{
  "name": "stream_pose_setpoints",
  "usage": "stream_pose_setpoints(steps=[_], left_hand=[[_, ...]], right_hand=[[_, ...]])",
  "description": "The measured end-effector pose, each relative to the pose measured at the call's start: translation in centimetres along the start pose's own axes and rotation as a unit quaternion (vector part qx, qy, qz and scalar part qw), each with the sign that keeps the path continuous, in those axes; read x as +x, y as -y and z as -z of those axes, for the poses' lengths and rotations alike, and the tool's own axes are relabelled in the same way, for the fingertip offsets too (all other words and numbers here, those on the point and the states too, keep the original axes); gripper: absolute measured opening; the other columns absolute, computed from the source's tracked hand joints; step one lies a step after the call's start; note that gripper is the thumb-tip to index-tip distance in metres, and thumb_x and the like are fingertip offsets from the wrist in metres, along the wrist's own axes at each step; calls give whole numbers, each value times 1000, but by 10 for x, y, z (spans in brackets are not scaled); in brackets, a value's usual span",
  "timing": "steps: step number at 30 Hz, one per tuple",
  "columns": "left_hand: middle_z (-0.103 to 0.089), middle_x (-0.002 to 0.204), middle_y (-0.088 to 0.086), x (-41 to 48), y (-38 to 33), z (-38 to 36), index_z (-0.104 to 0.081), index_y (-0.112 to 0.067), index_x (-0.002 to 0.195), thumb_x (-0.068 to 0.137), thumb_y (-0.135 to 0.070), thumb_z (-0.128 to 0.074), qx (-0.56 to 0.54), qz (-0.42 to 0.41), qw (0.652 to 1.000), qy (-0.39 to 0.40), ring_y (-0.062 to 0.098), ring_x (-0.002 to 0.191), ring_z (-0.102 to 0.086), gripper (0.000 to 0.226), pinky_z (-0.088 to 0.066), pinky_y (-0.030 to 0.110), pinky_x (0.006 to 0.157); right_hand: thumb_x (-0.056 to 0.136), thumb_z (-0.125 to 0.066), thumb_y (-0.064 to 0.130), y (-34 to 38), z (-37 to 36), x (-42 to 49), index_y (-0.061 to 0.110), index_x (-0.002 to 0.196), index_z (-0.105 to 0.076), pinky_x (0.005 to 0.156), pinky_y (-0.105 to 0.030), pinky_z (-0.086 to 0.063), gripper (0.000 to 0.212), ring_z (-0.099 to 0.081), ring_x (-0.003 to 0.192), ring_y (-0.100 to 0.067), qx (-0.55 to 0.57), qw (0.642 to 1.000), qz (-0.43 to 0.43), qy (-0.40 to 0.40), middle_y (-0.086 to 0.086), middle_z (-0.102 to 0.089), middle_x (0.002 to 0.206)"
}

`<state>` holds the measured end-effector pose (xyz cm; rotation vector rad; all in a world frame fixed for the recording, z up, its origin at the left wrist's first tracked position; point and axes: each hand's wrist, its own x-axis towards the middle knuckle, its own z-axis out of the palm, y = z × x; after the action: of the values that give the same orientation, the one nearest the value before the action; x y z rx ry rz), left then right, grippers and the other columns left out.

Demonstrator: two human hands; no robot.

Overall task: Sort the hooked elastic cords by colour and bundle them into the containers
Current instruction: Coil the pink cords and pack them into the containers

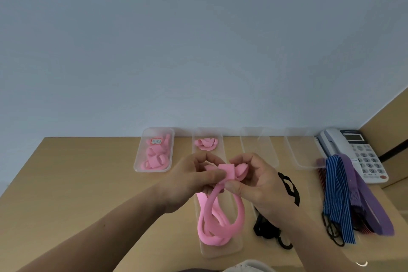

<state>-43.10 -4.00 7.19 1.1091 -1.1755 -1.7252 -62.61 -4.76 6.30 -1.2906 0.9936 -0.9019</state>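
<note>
Both hands hold a pink elastic band [229, 172] above the long clear container [237, 248] in the middle of the table. My left hand [194, 180] pinches the folded part from the left, and my right hand [254, 180] grips the wound loops from the right. Loose pink loops [217, 225] hang from my hands into the container. A rolled pink bundle [205, 144] lies at the container's far end. To the left, a smaller clear container [138, 165] holds several pink pieces [155, 157] and a label.
Black cords [268, 231] lie right of the middle container, partly under my right forearm. Blue striped [336, 196], purple [367, 203] and red striped bands are piled at the right. Two clear containers [306, 164] stand behind. A white desk phone [362, 152] sits at the far right.
</note>
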Motion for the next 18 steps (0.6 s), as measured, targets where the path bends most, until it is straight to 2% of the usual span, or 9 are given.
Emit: stream_pose_setpoints(steps=[2, 5, 8, 10, 12, 15, 18], left_hand=[[-67, 81, 10, -1, 0, 0, -63, -7, 101, 79, -14, -72, 6, -18, 1000, -3, 26, 75, -65, 25, -52, 30, 67], [-68, 84, 6, -2, 0, -2, -64, -7, 100, 76, -10, -74, 34, -39, 999, -10, 22, 78, -66, 26, -54, 28, 71], [-66, 84, 4, -2, 2, -2, -65, -12, 99, 76, -12, -78, 71, -48, 996, -19, 20, 79, -61, 26, -53, 31, 75], [-64, 85, 4, -3, 3, -1, -63, -14, 102, 74, -16, -80, 84, -42, 995, -22, 18, 78, -58, 32, -51, 30, 74], [-64, 88, 5, -4, 3, -1, -61, -15, 108, 72, -18, -81, 85, -21, 996, -24, 18, 80, -60, 41, -53, 32, 77], [-70, 97, 10, -3, 1, 0, -65, -15, 107, 71, -23, -80, 130, 11, 991, -14, 26, 90, -66, 40, -54, 40, 87], [-66, 83, 6, -3, -1, 0, -67, -9, 100, 74, -18, -77, 153, 31, 988, 12, 19, 79, -60, 30, -47, 38, 77]], right_hand=[[70, -78, 14, 2, 1, -1, 10, 106, -62, 76, -29, -56, 39, -70, 88, -21, 14, 1000, -7, 1, -4, -72, 94], [81, -75, 33, 6, 0, -2, 5, 101, -65, 66, -30, -53, 35, -66, 74, -22, 25, 999, -39, -4, -11, -70, 87], [74, -66, 43, 10, -2, -2, 2, 90, -67, 59, -26, -50, 44, -60, 61, -19, -21, 998, -58, -14, -11, -67, 71], [72, -69, 40, 11, -1, -3, 4, 88, -69, 56, -27, -49, 40, -57, 59, -20, -42, 998, -47, -16, -13, -66, 70], [71, -72, 37, 12, -1, -3, 6, 90, -71, 60, -29, -52, 36, -61, 62, -22, -50, 998, -36, -15, -14, -70, 76], [69, -76, 31, 11, -1, -4, 8, 95, -72, 75, -36, -58, 35, -71, 83, -27, -42, 998, -33, -19, -10, -74, 89], [69, -80, 18, 12, 0, -4, 7, 97, -71, 76, -29, -58, 32, -72, 87, -24, -31, 999, -30, -19, -8, -75, 91]])
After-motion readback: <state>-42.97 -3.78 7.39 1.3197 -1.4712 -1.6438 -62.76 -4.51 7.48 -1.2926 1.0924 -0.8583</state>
